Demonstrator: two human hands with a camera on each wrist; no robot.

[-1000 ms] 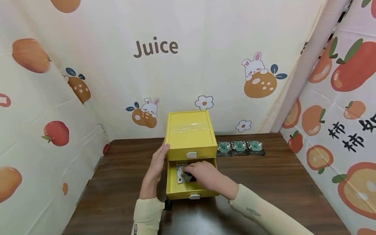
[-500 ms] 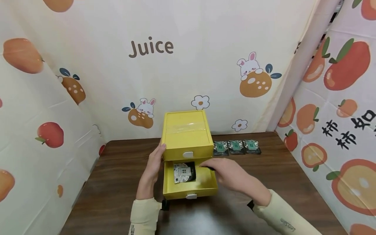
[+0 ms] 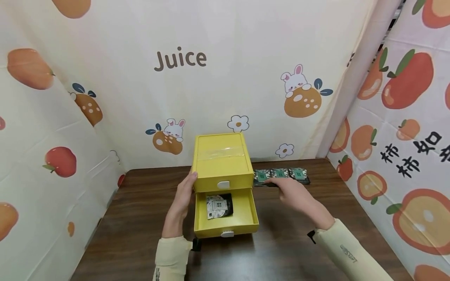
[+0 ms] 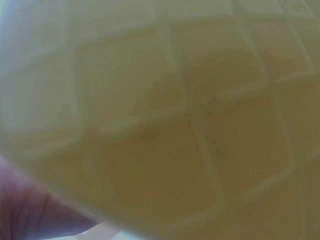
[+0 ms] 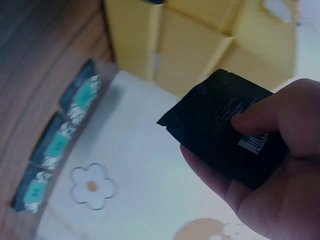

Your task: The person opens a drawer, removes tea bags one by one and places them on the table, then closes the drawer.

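Black sachet [image 5: 200, 117] is out of the lower drawer [image 3: 245, 212]

Head view: right hand [image 3: 297, 194] has swung over by the green-labelled sachets [image 3: 280, 173], so I'd call that pull done. A white-and-black sachet [image 3: 217, 207] still sits left of those fingers, in the drawer.

Left wrist: just yellow cabinet [image 4: 145, 100] beside the left hand [image 4: 32, 210]; can't tell its finger curl.

Right wrist: black sachet's pinched, thumb on top near the barcode [image 5: 254, 143], fingers underneath.

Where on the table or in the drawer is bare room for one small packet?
Bare: the table between the yellow unit and the right sleeve; the table left of the left hand; the open drawer, right of the pale packet. Crowded: around the three green packets, where the right hand holds a dark one.
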